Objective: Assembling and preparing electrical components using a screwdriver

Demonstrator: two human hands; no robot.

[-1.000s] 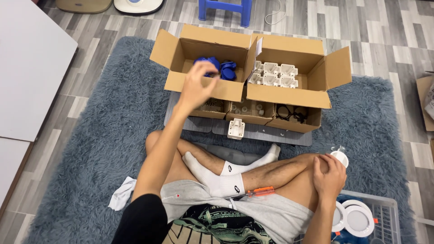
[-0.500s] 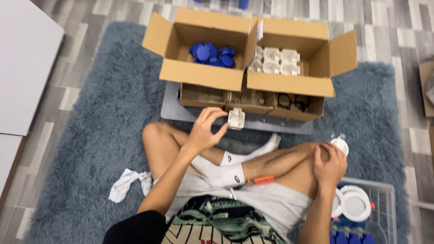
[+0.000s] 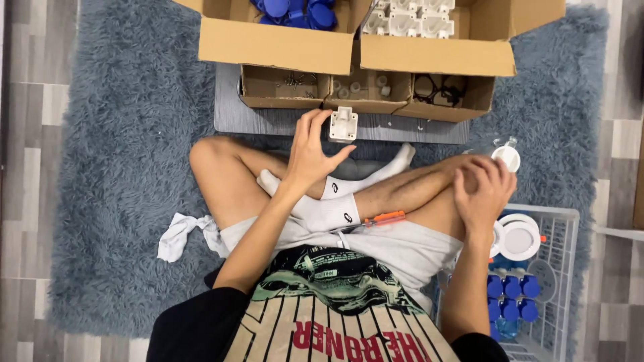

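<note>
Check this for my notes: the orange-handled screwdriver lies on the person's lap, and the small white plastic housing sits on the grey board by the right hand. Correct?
Not quite. In the head view the small white plastic housing sits on the grey board by the left hand, not the right hand. The orange-handled screwdriver does lie on the lap.

Home floor, shaggy rug point(image 3: 121, 167), parts boxes point(image 3: 282, 43)

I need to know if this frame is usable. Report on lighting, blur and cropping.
Head view: even, soft light with faint shadows and no glare; left hand and white plastic part are sharp; the cardboard boxes are cropped by the top edge.
</note>
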